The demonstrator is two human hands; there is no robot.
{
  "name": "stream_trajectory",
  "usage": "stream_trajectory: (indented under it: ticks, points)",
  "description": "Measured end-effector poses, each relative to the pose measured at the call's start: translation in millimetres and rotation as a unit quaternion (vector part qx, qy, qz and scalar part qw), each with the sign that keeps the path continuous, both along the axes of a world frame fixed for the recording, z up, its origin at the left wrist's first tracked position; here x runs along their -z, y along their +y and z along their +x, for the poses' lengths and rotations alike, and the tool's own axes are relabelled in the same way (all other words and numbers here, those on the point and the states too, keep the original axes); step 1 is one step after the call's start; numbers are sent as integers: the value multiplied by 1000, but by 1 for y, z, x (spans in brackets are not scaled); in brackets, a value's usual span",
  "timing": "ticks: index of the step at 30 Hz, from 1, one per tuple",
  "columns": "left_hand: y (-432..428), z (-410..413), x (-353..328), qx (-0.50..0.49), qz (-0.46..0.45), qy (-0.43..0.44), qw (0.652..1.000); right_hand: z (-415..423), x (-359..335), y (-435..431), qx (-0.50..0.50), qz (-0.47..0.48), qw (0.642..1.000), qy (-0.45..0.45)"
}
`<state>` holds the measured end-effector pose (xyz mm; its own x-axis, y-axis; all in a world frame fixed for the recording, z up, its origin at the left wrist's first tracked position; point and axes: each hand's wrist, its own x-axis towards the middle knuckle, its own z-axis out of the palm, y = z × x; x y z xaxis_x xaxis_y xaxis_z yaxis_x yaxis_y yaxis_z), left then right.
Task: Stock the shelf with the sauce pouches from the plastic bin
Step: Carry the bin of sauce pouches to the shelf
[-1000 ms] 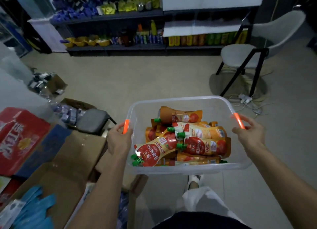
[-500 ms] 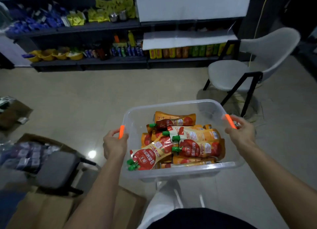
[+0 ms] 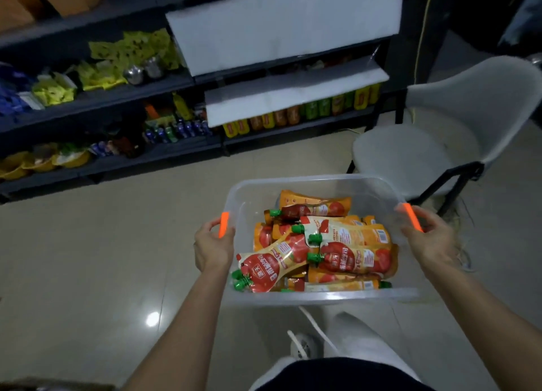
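I carry a clear plastic bin [image 3: 322, 298] in front of me at waist height. My left hand [image 3: 212, 245] grips its left orange handle and my right hand [image 3: 429, 239] grips its right orange handle. Inside lie several red and orange sauce pouches [image 3: 349, 255] with green caps, piled loosely. The dark shelf unit [image 3: 181, 153] stands ahead across the floor, its levels holding yellow packets, cans and bottles. White sheets cover part of its right section.
A pale chair with black legs [image 3: 434, 144] stands at the right, close to the bin's far right corner. Cables lie on the floor under it. Beige tiled floor [image 3: 102, 258] stretches between me and the shelf. My leg and shoe show below the bin.
I have walked nearer to the shelf with the bin held in both hands. The cardboard boxes and stool at the left have dropped out of view.
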<state>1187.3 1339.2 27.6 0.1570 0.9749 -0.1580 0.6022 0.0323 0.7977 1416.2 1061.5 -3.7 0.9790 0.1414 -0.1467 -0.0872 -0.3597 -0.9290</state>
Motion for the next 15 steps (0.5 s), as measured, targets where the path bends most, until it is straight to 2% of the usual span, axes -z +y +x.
stream_trajectory:
  ticks: [9,15]
  points:
    - [144,205,11,91,8,-5,996,152,26,107,134,-44,990,21]
    - [211,359,18,174,-8,2,985,246,30,148,218,-29,974,50]
